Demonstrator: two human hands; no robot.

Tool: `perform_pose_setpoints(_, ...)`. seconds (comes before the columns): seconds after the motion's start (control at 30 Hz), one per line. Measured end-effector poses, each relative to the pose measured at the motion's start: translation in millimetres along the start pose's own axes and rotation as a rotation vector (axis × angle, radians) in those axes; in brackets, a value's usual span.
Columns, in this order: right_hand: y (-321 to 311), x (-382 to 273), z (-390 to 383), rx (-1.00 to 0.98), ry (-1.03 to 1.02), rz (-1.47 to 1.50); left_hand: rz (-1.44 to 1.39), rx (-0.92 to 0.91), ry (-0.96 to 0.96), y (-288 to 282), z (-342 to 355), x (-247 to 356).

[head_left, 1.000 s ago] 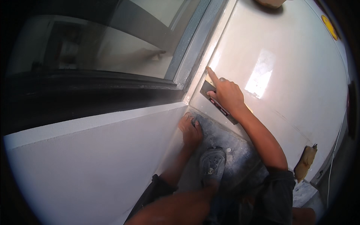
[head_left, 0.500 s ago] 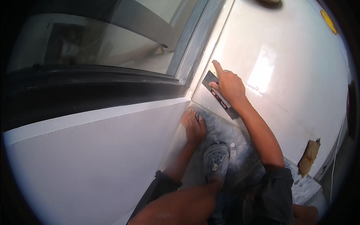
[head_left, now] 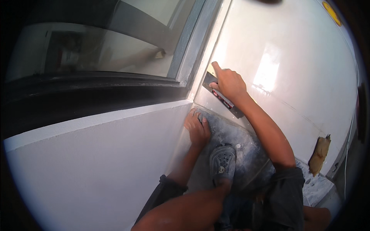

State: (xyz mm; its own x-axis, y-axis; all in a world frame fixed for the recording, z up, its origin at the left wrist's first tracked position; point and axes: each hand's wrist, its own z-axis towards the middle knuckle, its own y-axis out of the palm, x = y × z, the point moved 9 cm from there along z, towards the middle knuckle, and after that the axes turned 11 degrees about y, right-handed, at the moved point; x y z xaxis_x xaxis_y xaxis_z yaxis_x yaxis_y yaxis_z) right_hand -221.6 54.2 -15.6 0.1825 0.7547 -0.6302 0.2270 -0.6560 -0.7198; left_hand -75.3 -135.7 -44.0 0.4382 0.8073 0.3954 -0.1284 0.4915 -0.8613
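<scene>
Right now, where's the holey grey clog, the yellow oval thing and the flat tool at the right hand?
Grey clog (head_left: 223, 158): head view, on its holed top.
Yellow oval thing (head_left: 332, 14): head view, on its middle.
Flat tool (head_left: 222, 99): head view, on its red-and-black strip.

One clog (head_left: 223, 161). Two hands (head_left: 197, 130) (head_left: 232, 85), both beyond clog, right one farther. One long flat tool (head_left: 222, 99), beyond clog. One small pale spot (head_left: 238, 146), just right of clog. One brown ragged piece (head_left: 319, 156), farther right of clog. One yellow oval thing (head_left: 332, 14), far beyond and right of clog. One window (head_left: 131, 50), beyond clog leftward; panes hard to count through reflections.
</scene>
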Motion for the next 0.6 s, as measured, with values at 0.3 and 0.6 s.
perform_pose_setpoints(0.3,19,-25,-18,-0.016,-0.106,-0.053,-0.001,-0.006,-0.038,3,2,-5)
perform_pose_setpoints(0.6,31,-38,-23,-0.066,-0.240,-0.076,-0.003,-0.016,-0.032,2,-2,-8)
